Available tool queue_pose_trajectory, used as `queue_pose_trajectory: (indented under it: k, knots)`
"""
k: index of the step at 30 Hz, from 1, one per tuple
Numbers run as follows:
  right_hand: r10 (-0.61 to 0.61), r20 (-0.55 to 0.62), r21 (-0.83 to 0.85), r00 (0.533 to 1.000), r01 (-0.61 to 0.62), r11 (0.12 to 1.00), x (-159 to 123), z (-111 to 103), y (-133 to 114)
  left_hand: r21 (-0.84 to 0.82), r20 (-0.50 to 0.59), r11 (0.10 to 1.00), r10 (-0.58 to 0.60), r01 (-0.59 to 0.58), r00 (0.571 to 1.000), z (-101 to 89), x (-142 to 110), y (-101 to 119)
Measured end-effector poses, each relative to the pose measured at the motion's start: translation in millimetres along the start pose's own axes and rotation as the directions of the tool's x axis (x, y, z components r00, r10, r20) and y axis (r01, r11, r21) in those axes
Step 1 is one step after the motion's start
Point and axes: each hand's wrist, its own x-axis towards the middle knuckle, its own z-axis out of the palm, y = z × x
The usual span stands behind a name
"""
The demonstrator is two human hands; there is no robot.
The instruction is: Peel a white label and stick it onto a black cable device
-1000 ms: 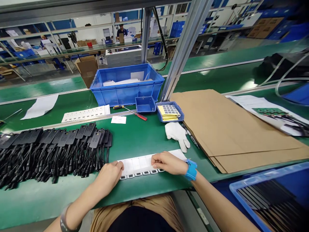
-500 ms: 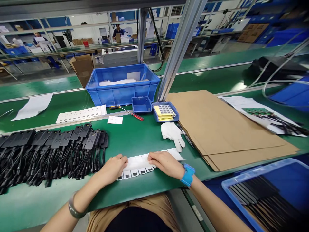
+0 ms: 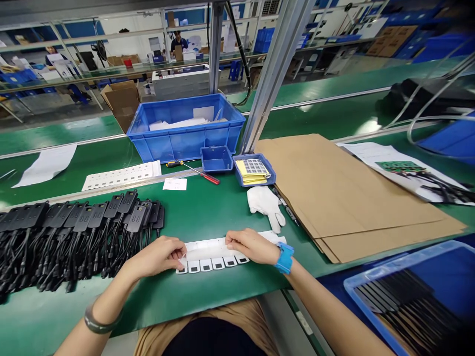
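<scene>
White label sheet (image 3: 204,252) flat on the green bench (image 3: 208,291), directly between my two hands. My left hand (image 3: 159,256) was at its 9 o'clock end, thumb and fingertips pinched on the edge there. My right hand (image 3: 252,245) reached in from 3 o'clock, thumb and fingertips closed on the sheet's upper surface; its far end ran on past my knuckles. Row of black-windowed labels (image 3: 212,264) along the 6 o'clock edge, just below my fingertips, uncovered. From the sheet: white glove (image 3: 264,202) near, at 1 o'clock; brown cardboard sheets (image 3: 356,198) at 2; heaped black cabled modules (image 3: 87,220) between 9 and 10.
</scene>
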Motion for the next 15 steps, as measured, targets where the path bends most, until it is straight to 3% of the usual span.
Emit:
queue_pose_trajectory:
  k: [3, 7, 9, 12, 15]
  knots:
    - [-0.001, 0.005, 0.012, 1.000, 0.001, 1.000, 1, 1, 1, 0.142, -0.074, 0.990, -0.014, 0.025, 0.997, 7.6, 1, -2]
    - [0.003, -0.011, 0.018, 1.000, -0.003, 1.000, 2, 1, 0, 0.395, -0.280, 0.873, -0.184, 0.287, 0.942, 22.0, 7, 2]
    - [0.003, -0.013, 0.014, 1.000, -0.003, 1.000, 2, 1, 0, 0.452, -0.296, 0.825, -0.219, 0.338, 0.930, 25.5, 10, 6]
    - [-0.002, -0.013, 0.017, 1.000, 0.002, 1.000, 2, -1, 1, 0.405, -0.235, 0.902, -0.056, 0.150, 0.970, 22.9, 15, 13]
    - [-0.009, -0.019, 0.040, 1.000, 0.010, 0.999, 2, -3, 4, 0.263, -0.162, 0.965, 0.067, -0.022, 0.984, 12.2, 18, 17]
